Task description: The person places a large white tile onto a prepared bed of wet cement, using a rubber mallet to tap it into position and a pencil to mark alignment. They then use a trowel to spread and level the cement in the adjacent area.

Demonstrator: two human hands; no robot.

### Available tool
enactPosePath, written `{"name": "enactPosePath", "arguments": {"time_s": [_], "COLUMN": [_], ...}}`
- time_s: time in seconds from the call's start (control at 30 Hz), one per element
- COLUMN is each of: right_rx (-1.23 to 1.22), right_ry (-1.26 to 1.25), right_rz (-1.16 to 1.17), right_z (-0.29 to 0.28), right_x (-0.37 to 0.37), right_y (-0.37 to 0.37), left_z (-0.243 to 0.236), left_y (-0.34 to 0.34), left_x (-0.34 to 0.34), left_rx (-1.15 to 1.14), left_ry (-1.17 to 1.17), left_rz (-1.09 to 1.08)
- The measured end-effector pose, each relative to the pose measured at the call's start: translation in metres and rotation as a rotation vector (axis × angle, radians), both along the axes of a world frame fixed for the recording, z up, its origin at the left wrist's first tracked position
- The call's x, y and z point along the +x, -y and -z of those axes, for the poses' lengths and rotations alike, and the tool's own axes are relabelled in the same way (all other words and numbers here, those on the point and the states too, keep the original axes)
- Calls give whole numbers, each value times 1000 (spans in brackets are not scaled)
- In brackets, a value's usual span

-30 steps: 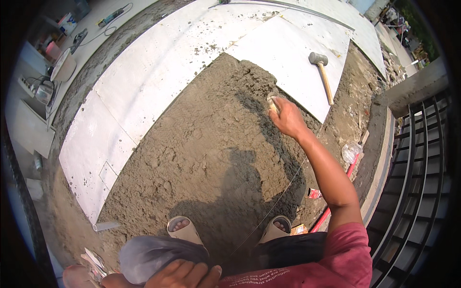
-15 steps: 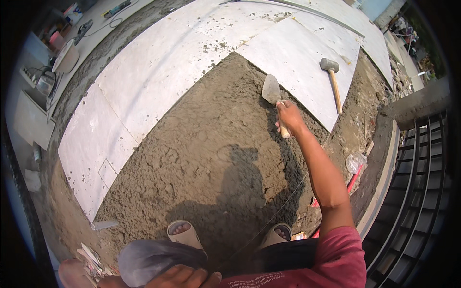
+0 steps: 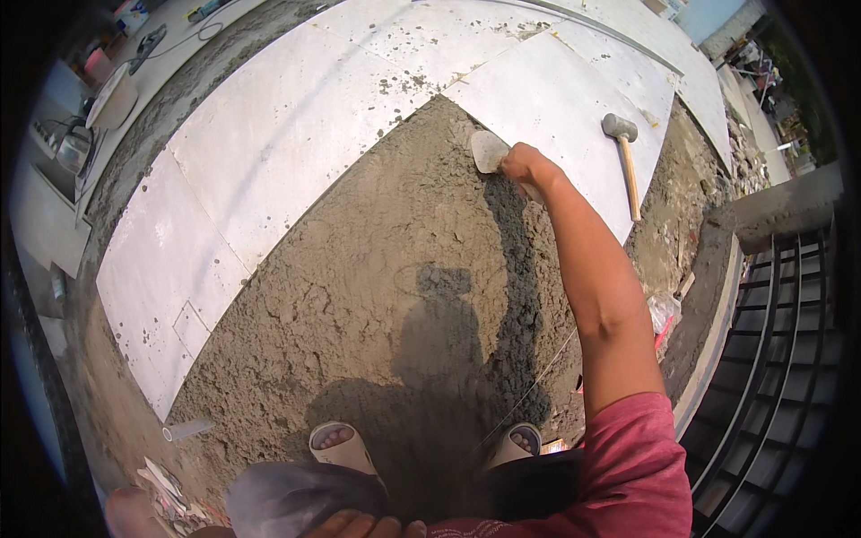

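My right hand grips a trowel by its handle. The trowel's pale blade is at the upper corner of the rough grey mortar bed, close to the edge of a white tile. Partly cut off at the lower edge, my left hand rests by my leg with its fingers laid out and nothing visible in them. A mallet with a grey head and a wooden handle lies on the white tile, to the right of my right hand.
Large white tiles border the mortar on the left, with crumbs scattered over them. A thin string crosses near my right sandal. A short clear tube lies at lower left. Metal bars stand at right.
My right hand and the trowel have moved up and slightly left, toward the mortar's upper corner. The left hand has sunk lower in the picture.
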State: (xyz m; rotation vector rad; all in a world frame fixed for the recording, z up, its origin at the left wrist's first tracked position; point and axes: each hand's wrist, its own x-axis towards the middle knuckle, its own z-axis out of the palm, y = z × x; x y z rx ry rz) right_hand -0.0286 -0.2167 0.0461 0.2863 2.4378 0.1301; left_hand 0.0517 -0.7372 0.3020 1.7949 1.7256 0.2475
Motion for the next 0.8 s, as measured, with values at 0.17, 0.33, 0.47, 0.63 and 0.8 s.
{"name": "enactPosePath", "arguments": {"time_s": [0.17,0.33,0.47,0.63,0.8], "right_rx": [39,-199,-165,60,116], "right_ry": [-4,-265,-258,-458,-574], "right_rz": [106,432,620,584,409], "right_z": [-17,-11,-20,-47,-32], "right_x": [76,145,161,125,58], "right_y": [-19,-6,3,57,75], "left_z": [0,-1,-3,-10,-14], "left_y": [0,0,2,2,0], "left_x": [1,3,7,9,7], "left_rx": [23,25,27,15,22], "left_ry": [16,19,15,19,34], "left_rz": [15,31,36,29,30]}}
